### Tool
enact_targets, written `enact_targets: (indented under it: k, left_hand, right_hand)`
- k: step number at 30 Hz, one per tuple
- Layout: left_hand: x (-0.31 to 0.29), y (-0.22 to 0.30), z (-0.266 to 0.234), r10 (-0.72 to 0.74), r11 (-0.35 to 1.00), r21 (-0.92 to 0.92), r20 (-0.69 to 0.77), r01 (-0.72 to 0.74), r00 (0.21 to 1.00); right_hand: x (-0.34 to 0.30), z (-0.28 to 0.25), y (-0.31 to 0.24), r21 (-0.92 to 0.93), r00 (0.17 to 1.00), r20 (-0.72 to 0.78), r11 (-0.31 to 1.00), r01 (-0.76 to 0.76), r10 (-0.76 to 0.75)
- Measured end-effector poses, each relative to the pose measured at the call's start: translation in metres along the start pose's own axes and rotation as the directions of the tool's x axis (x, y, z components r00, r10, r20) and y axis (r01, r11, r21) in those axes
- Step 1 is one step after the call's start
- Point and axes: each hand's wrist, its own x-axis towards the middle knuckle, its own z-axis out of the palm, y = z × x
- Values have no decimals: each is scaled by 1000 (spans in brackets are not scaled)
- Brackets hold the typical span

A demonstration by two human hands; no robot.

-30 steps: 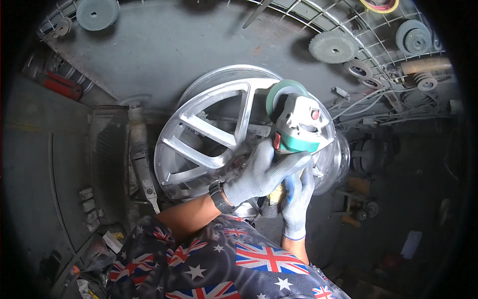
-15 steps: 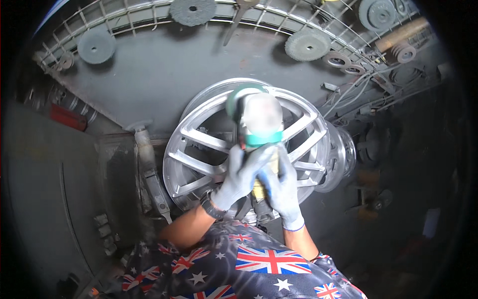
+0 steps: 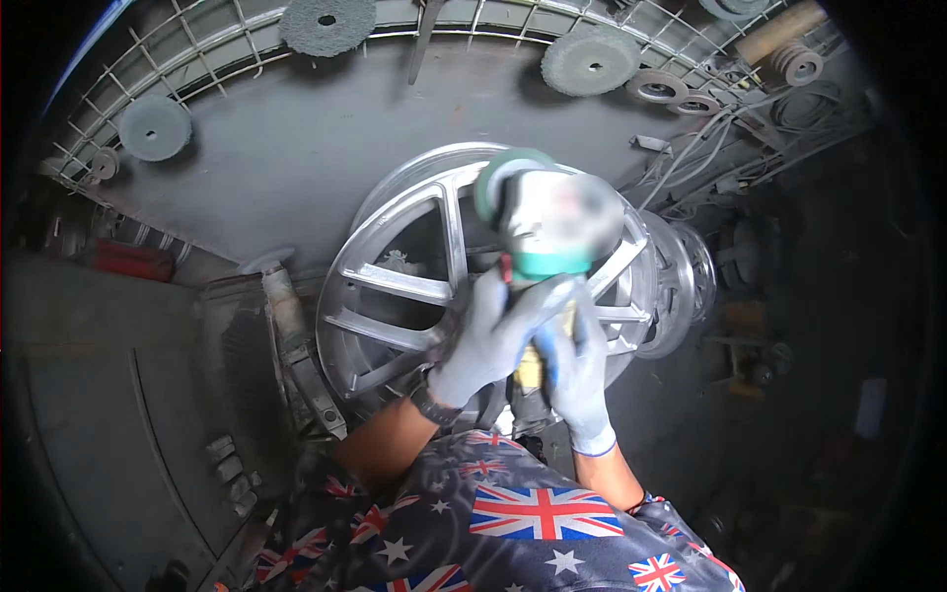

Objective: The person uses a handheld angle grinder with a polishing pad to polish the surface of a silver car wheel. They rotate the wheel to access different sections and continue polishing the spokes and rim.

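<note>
An angle grinder (image 3: 550, 262) stands over the upper right part of a silver alloy wheel (image 3: 390, 281). Its head is white with a green band below it, partly blurred, and a green disc (image 3: 487, 187) shows at its upper left. Both my hands wear grey gloves and wrap round the tool's body, where bits of yellow show between them. My left hand (image 3: 485, 343) grips it from the left; my right hand (image 3: 582, 370) closes on it from the right. The hub of the wheel and the disc's contact with it are hidden behind tool and hands.
More wheels (image 3: 691, 276) stand behind on the right. A wire rack (image 3: 222, 54) along the back carries round abrasive wheels (image 3: 592, 61). Cables (image 3: 705, 158) run down at the right. A metal arm (image 3: 296, 345) and a red object (image 3: 133, 259) lie to the left.
Both hands and the grinder have shifted right across the wheel, and the tool's head has swung rightward. My view has also moved a little. The grip stays the same.
</note>
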Motion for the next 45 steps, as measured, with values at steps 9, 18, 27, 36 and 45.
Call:
enact_targets:
  k: [9, 18, 27, 36, 45]
  left_hand:
    - [-25, -41, -16, -10, 997, 72, -191, 24, 982]
    - [26, 11, 25, -81, 991, -92, 174, 98, 981]
    - [-47, -2, -38, -87, 866, -500, -223, -37, 971]
    - [-21, -27, -16, -120, 980, -175, -152, 92, 981]
    - [17, 23, 11, -74, 988, -127, 126, 90, 989]
  right_hand:
    - [1, 3, -2, -97, 996, 91, 995, 9, 0]
    - [-7, -4, -7, 96, 980, -189, 993, 75, -56]
    - [7, 40, -27, -140, 907, 412, 977, 161, -90]
    - [7, 5, -22, -119, 989, 149, 992, 31, -13]
    - [-4, 7, -18, 79, 994, -105, 996, 47, -39]
